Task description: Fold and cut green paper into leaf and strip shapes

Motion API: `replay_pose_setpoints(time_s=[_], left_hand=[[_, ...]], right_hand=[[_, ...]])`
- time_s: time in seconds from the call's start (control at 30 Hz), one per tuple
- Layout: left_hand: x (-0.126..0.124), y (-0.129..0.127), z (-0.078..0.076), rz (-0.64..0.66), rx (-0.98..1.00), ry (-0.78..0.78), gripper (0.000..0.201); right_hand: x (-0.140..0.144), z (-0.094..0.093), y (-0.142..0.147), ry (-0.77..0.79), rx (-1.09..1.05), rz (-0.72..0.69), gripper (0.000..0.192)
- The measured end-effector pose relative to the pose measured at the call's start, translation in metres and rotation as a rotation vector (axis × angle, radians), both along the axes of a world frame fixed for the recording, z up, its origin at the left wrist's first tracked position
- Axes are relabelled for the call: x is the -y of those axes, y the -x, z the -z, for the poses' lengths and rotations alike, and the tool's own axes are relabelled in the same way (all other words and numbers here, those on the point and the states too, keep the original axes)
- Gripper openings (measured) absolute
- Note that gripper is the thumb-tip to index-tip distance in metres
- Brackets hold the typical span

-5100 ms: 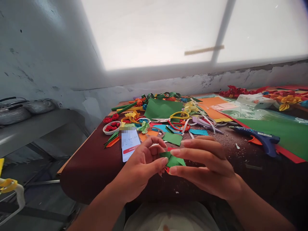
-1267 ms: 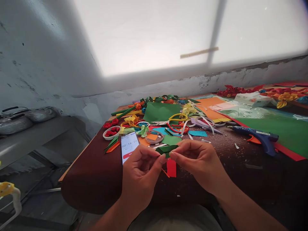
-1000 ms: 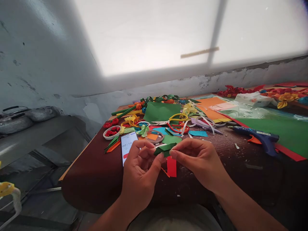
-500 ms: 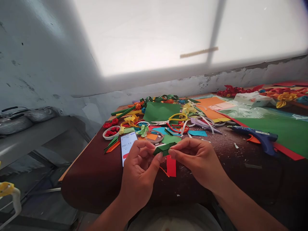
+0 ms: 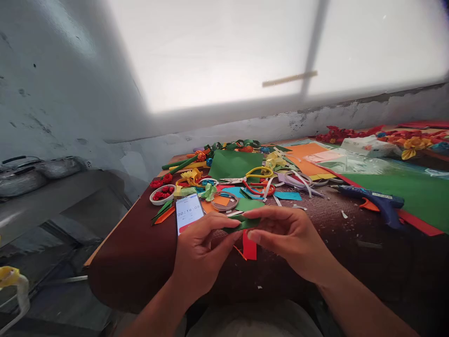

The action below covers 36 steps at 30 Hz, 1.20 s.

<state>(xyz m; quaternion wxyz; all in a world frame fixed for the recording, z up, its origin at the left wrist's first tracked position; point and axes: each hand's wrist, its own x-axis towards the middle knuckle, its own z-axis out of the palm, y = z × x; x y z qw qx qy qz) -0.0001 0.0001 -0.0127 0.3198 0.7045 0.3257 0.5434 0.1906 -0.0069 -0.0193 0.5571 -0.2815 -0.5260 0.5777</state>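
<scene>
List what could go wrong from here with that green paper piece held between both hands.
1. The green paper piece is pinched only at the fingertips of the left hand and right hand; it may slip or crease unevenly.
2. If dropped, it could get lost among the green scraps just behind.
3. A forearm might nudge the phone lying close by.

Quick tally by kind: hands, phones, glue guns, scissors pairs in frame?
Hands: 2, left hand and right hand, both pinching the folded green paper
Phones: 1, phone
Glue guns: 1, blue glue gun
Scissors: 2, yellow-handled scissors, red-handled scissors
Total: 6
</scene>
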Motion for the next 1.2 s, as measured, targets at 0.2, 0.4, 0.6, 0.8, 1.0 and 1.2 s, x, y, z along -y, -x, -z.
replay_pose_setpoints(time_s=[0.2, 0.4, 0.6, 0.8, 1.0, 1.2], left_hand=[[0.003, -0.002, -0.010, 0.044, 0.098, 0.011, 0.016], [0.003, -0.007, -0.003, -0.078, 0.186, 0.079, 0.018], [0.003, -0.010, -0.004, -0.114, 0.144, 0.070, 0.018], [0.006, -0.006, -0.002, -0.170, 0.004, -0.066, 0.030], [0.009, -0.009, 0.010, -0.198, 0.187, -0.041, 0.032], [0.007, -0.010, 0.014, -0.019, 0.440, 0.410, 0.012]], right_hand=[[0.003, 0.005, 0.001, -0.456, 0.228, 0.274, 0.016], [0.002, 0.005, 0.008, -0.248, 0.098, 0.362, 0.015], [-0.004, 0.004, 0.012, -0.048, -0.023, 0.231, 0.022], [-0.009, 0.006, 0.013, 0.080, -0.154, 0.163, 0.021], [-0.007, 0.013, 0.018, 0.056, -0.278, 0.125, 0.011], [-0.008, 0.016, 0.026, -0.030, -0.313, 0.132, 0.004]])
